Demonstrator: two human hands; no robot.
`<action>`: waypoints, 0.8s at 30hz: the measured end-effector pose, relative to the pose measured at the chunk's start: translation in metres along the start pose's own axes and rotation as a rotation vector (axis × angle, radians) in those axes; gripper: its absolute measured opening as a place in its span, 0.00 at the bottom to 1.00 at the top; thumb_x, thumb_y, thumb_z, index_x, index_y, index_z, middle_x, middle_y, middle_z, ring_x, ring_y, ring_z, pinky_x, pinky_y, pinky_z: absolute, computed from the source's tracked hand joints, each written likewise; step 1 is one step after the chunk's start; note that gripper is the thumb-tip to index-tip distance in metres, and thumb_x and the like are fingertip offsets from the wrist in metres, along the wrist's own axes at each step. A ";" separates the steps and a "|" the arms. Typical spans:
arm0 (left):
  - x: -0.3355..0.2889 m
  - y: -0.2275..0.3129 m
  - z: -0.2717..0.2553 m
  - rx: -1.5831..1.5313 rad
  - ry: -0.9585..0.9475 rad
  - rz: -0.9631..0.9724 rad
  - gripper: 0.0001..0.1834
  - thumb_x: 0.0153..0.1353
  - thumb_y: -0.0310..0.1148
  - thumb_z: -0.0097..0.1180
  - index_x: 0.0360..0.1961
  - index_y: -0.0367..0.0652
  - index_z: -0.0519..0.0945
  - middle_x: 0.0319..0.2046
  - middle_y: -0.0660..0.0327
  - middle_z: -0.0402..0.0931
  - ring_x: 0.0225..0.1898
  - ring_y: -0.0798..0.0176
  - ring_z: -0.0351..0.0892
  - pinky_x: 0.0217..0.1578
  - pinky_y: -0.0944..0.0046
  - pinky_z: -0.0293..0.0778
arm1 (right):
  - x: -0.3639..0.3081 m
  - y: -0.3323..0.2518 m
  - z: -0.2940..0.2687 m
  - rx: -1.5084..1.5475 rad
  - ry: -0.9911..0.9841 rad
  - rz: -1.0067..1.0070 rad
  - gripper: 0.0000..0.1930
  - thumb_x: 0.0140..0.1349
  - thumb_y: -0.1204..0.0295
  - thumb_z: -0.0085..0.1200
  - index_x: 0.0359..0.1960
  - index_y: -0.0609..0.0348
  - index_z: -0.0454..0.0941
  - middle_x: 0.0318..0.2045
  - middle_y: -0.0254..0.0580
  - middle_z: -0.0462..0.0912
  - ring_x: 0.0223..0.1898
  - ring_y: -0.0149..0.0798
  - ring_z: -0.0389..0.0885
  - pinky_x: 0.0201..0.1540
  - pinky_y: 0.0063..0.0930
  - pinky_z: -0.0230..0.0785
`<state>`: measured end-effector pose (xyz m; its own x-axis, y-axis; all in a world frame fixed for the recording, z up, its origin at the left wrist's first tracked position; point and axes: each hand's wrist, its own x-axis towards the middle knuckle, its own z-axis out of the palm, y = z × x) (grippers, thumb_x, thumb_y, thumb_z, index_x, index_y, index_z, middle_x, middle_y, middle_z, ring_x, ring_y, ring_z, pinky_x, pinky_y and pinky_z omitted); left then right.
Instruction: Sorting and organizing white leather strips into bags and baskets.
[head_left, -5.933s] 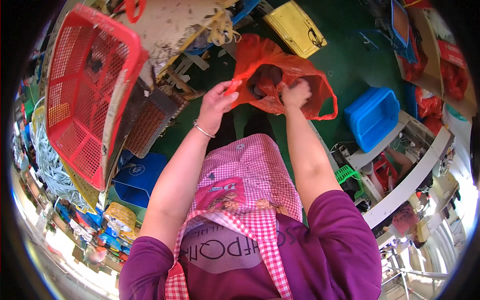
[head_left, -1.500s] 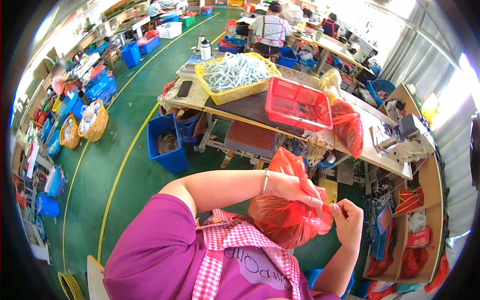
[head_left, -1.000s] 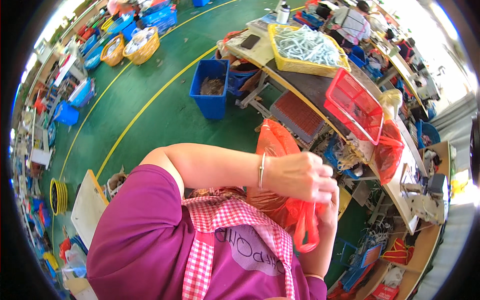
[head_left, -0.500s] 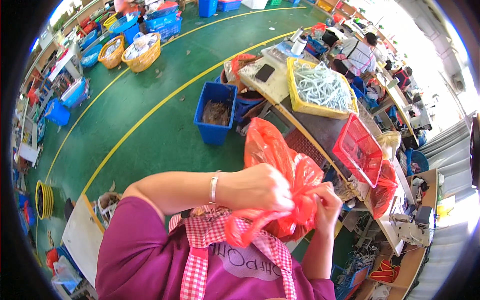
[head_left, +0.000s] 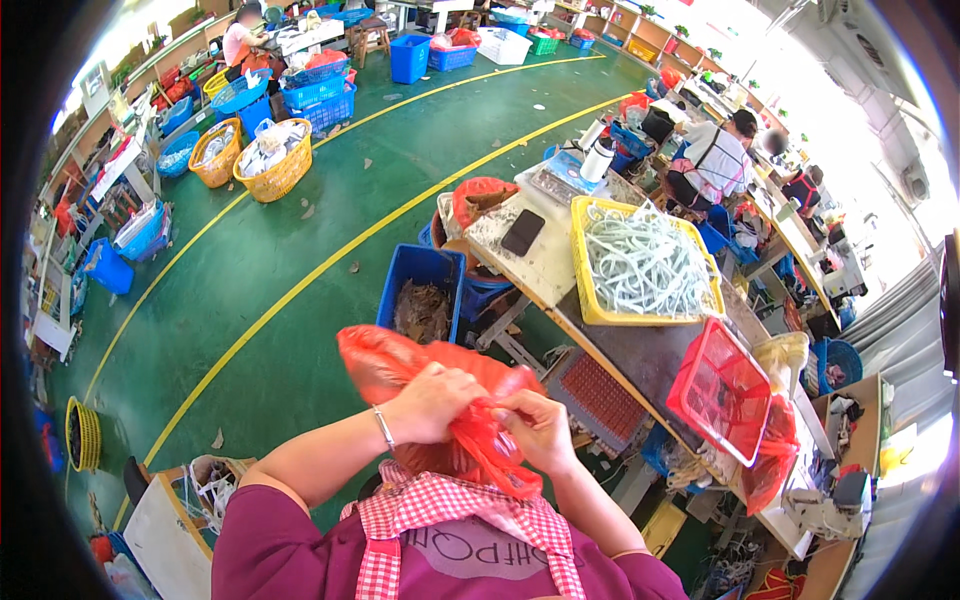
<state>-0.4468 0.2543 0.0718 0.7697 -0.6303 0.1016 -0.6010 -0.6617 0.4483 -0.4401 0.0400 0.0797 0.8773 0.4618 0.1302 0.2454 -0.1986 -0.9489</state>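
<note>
Here, the left hand is clasping the bunched side of one red plastic bag, while the right hand, just beside it, is pinching a fold between thumb and fingers. The bag is sitting in front of the chequered apron, bulging out beyond the left hand. Ahead and to the right, one table is bearing one dark phone, two bottles, one yellow basket heaped with pale strips, and one red basket. A second red bag is hanging beside that last basket. One blue bin is standing near the table, holding brown scraps. Farther left, two orange baskets are standing side by side.
</note>
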 end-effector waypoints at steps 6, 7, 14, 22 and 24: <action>-0.003 -0.119 0.011 -0.158 0.205 -0.558 0.20 0.45 0.35 0.66 0.41 0.43 0.80 0.36 0.53 0.79 0.41 0.47 0.79 0.41 0.53 0.75 | 0.070 0.048 -0.049 0.040 -0.069 0.161 0.14 0.60 0.75 0.58 0.48 0.59 0.79 0.39 0.38 0.84 0.38 0.27 0.81 0.37 0.22 0.72; -0.004 -0.122 0.001 -0.249 0.267 -0.651 0.19 0.46 0.36 0.66 0.41 0.42 0.80 0.36 0.52 0.80 0.40 0.46 0.80 0.42 0.54 0.75 | 0.075 0.063 -0.065 -0.007 -0.083 0.239 0.17 0.61 0.75 0.57 0.52 0.57 0.77 0.40 0.38 0.83 0.41 0.27 0.80 0.38 0.22 0.72; 0.019 -0.238 -0.005 -0.193 0.627 -1.090 0.24 0.47 0.36 0.69 0.45 0.39 0.78 0.40 0.47 0.81 0.44 0.46 0.80 0.46 0.55 0.74 | 0.091 0.184 -0.165 0.223 0.002 0.845 0.22 0.64 0.65 0.56 0.57 0.63 0.70 0.44 0.40 0.81 0.36 0.28 0.79 0.35 0.20 0.70; 0.141 -0.408 -0.065 -0.151 0.777 -1.004 0.20 0.50 0.38 0.67 0.42 0.39 0.79 0.37 0.50 0.82 0.41 0.48 0.81 0.45 0.57 0.74 | 0.089 0.221 -0.208 0.193 0.056 1.217 0.22 0.65 0.63 0.54 0.56 0.64 0.72 0.43 0.38 0.81 0.35 0.30 0.78 0.35 0.20 0.69; 0.162 -0.448 -0.073 -0.041 0.787 -0.991 0.20 0.50 0.40 0.67 0.42 0.39 0.79 0.37 0.50 0.82 0.41 0.49 0.81 0.44 0.57 0.75 | 0.127 0.184 -0.207 -0.081 -0.367 1.033 0.22 0.66 0.63 0.53 0.55 0.67 0.72 0.37 0.39 0.81 0.34 0.31 0.77 0.37 0.26 0.70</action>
<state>-0.0367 0.4782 -0.0481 0.8123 0.5475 0.2008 0.3009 -0.6885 0.6599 -0.1985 -0.1165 -0.0184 0.5030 0.2663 -0.8222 -0.4988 -0.6875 -0.5278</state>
